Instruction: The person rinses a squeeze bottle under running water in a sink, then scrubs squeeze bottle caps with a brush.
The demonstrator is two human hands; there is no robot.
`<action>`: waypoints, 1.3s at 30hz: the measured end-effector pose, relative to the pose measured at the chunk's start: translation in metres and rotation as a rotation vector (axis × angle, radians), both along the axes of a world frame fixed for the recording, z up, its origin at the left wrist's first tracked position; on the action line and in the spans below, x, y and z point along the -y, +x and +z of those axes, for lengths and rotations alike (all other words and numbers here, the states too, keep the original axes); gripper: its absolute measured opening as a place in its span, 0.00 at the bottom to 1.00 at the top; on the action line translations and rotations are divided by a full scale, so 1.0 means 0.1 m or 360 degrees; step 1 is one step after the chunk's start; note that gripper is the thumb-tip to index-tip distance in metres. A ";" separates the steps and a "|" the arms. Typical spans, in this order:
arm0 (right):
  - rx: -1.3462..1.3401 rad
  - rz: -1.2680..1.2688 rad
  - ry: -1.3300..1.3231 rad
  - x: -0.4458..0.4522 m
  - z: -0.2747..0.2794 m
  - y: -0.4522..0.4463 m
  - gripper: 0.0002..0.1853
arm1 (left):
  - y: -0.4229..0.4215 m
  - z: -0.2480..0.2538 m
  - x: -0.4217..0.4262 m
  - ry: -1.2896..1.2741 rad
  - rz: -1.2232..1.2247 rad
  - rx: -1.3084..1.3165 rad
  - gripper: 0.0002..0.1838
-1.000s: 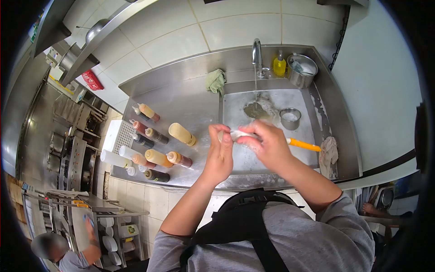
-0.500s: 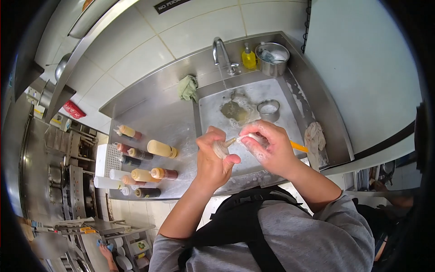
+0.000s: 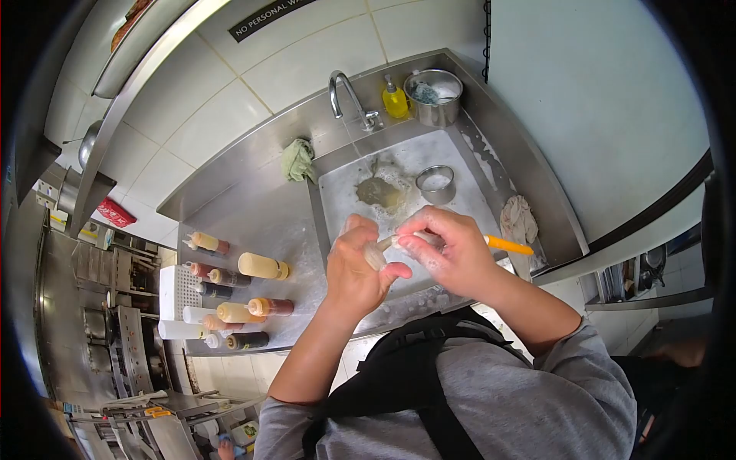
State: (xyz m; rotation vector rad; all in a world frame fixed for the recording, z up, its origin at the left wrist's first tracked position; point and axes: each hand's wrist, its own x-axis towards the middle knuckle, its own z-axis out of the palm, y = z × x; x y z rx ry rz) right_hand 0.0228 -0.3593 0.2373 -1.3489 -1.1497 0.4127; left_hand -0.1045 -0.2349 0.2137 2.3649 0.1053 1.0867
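Observation:
Over the near edge of a foamy sink, my left hand is wrapped round a pale, translucent nozzle cap, its narrow tip pointing right. My right hand pinches something white and soapy at that tip. An orange-handled tool sticks out from behind my right hand, its other end hidden by the fingers. Suds cover the right fingers. Beyond the hands, a small steel cup stands in the sink beside murky water.
Several sauce bottles and a white perforated basket are on the left counter. A green cloth, faucet, yellow soap bottle and steel pot line the back. A pale cloth lies right.
The view has turned, shifting the sink and bottles leftward. My left hand has opened its grip somewhat, showing the cap, and both hands stay close together. The co-worker at lower left is mostly out of view.

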 end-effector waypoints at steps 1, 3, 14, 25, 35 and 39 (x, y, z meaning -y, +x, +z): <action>-0.0001 -0.0002 -0.0001 0.00 0.00 0.01 0.05 | 0.00 0.00 0.01 -0.0011 0.0010 -0.0002 0.39; 0.0071 -0.0052 0.0046 0.00 0.00 0.02 0.05 | -0.01 0.01 0.01 -0.0018 0.0020 -0.0005 0.40; 0.0305 -0.0104 0.0089 -0.05 -0.01 -0.05 0.05 | -0.04 -0.04 0.00 0.0036 0.0062 -0.0084 0.38; 0.0179 -0.0114 0.0101 -0.08 -0.03 0.11 0.05 | -0.09 -0.07 0.00 -0.0417 -0.0061 -0.0078 0.29; 0.0120 -0.0206 -0.0175 -0.08 -0.19 0.11 0.13 | -0.10 0.16 0.06 -0.2729 -0.0410 0.0220 0.16; 0.0246 -0.0170 -0.0096 -0.08 -0.25 0.03 0.14 | -0.06 0.22 0.03 -0.3178 -0.0502 0.0360 0.16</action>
